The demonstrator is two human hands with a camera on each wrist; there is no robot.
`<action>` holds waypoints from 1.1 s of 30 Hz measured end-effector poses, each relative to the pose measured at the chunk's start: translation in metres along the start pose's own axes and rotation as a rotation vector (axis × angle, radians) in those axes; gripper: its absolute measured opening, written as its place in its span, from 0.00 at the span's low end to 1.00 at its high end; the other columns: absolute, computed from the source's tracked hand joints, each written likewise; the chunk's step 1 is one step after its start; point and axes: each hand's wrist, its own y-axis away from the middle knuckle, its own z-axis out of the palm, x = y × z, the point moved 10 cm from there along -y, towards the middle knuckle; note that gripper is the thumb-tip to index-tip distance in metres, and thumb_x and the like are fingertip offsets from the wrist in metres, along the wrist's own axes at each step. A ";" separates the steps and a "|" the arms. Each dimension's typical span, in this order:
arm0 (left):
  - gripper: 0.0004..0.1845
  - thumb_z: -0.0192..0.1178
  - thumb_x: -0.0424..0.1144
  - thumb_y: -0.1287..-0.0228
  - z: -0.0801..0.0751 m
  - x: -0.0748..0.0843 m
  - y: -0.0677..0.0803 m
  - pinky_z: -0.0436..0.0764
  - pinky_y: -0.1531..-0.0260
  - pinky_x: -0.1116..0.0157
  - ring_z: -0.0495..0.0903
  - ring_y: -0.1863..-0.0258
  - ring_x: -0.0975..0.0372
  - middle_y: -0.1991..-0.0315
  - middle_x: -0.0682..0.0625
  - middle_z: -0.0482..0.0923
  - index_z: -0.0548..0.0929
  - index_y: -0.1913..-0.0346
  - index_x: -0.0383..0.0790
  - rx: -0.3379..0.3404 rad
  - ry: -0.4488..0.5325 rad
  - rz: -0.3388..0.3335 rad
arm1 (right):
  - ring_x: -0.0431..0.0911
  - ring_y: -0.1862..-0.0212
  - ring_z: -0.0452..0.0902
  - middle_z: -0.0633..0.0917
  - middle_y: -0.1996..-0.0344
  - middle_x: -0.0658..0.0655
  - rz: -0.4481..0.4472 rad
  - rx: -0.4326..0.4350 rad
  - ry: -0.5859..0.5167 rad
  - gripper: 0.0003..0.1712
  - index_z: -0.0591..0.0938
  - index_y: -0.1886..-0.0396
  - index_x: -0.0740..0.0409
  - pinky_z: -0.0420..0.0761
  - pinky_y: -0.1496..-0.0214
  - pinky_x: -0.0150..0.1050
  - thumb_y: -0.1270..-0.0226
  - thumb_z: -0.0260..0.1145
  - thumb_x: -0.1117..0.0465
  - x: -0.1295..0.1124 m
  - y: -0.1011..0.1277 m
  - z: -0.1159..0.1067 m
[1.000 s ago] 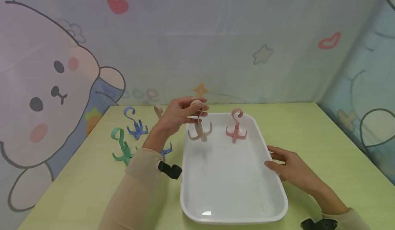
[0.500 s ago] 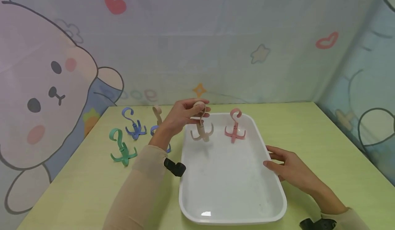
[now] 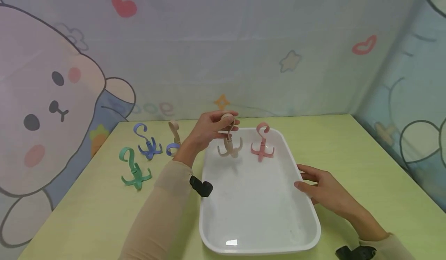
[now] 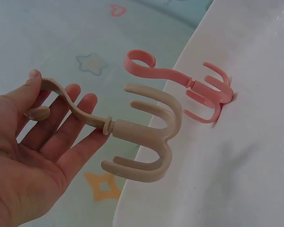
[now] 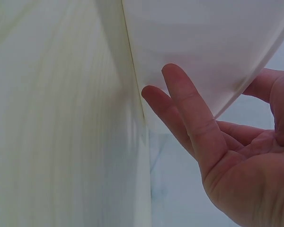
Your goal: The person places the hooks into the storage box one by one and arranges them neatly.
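**Q:** How is the beige four-prong hook (image 3: pixel 229 145) held, and where is it located?

**A:** Its curled top is pinched between the thumb and fingertips of the left hand (image 3: pixel 209 130). The prongs hang just above the white tray (image 3: pixel 306 209), at the tray's 11 o'clock corner, beside the pink four-prong hook (image 3: pixel 261 145) standing at 12 o'clock.

**Q:** What is the right hand (image 3: pixel 322 188) doing?

**A:** The tray's rim is touched at 3 o'clock with relaxed, straight fingers; nothing is gripped.

**Q:** How should the placing be done well?

**A:** The hook should be lowered vertically until the prongs are seated flat on the tray floor, apart from the pink hook so the prongs are not tangled. The pinch should be released only once the hook stands unaided. The tray should be steadied at the rim throughout.

**Q:** What lies on the surface (image 3: pixel 348 143)?

**A:** A green hook (image 3: pixel 134 171), a blue hook (image 3: pixel 146 142) and another beige hook (image 3: pixel 173 130) lie at 9 to 10 o'clock of the tray.
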 end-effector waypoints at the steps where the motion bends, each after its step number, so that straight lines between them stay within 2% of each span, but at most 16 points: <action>1: 0.19 0.57 0.40 0.18 0.000 -0.001 -0.001 0.84 0.36 0.49 0.89 0.44 0.53 0.38 0.33 0.84 0.82 0.32 0.37 -0.002 0.002 -0.001 | 0.54 0.51 0.91 0.72 0.28 0.77 0.001 -0.001 -0.003 0.41 0.61 0.18 0.67 0.92 0.61 0.48 0.22 0.67 0.59 0.000 0.000 0.000; 7: 0.20 0.57 0.40 0.18 0.000 -0.014 -0.009 0.83 0.35 0.48 0.87 0.40 0.49 0.38 0.34 0.84 0.81 0.31 0.37 -0.019 -0.007 -0.028 | 0.54 0.52 0.91 0.73 0.29 0.78 0.003 -0.005 -0.012 0.41 0.61 0.18 0.67 0.92 0.61 0.48 0.22 0.67 0.59 -0.002 0.001 0.000; 14: 0.19 0.57 0.42 0.18 -0.003 -0.022 -0.016 0.84 0.36 0.50 0.88 0.40 0.50 0.37 0.35 0.84 0.82 0.32 0.39 -0.031 -0.020 -0.041 | 0.53 0.52 0.91 0.74 0.30 0.78 -0.004 -0.004 -0.007 0.42 0.61 0.18 0.67 0.92 0.61 0.48 0.22 0.67 0.59 -0.002 0.001 -0.001; 22: 0.20 0.58 0.42 0.18 -0.002 -0.034 -0.022 0.82 0.34 0.46 0.86 0.39 0.48 0.36 0.35 0.83 0.81 0.30 0.40 -0.032 0.000 -0.079 | 0.52 0.54 0.92 0.75 0.30 0.77 -0.014 -0.010 -0.031 0.40 0.62 0.18 0.66 0.92 0.61 0.48 0.23 0.67 0.59 0.002 0.001 0.000; 27: 0.20 0.58 0.41 0.18 -0.001 -0.037 -0.025 0.79 0.33 0.43 0.86 0.38 0.46 0.35 0.34 0.82 0.81 0.30 0.39 -0.028 0.012 -0.082 | 0.53 0.54 0.92 0.75 0.30 0.77 -0.014 -0.008 -0.031 0.40 0.62 0.18 0.66 0.92 0.61 0.48 0.23 0.67 0.59 0.002 0.001 0.000; 33: 0.20 0.58 0.41 0.18 -0.001 -0.040 -0.028 0.82 0.34 0.47 0.86 0.38 0.47 0.35 0.34 0.82 0.81 0.30 0.39 -0.017 0.000 -0.086 | 0.53 0.54 0.91 0.75 0.30 0.77 0.000 0.001 -0.021 0.41 0.62 0.18 0.66 0.92 0.61 0.48 0.23 0.68 0.59 0.002 0.001 0.000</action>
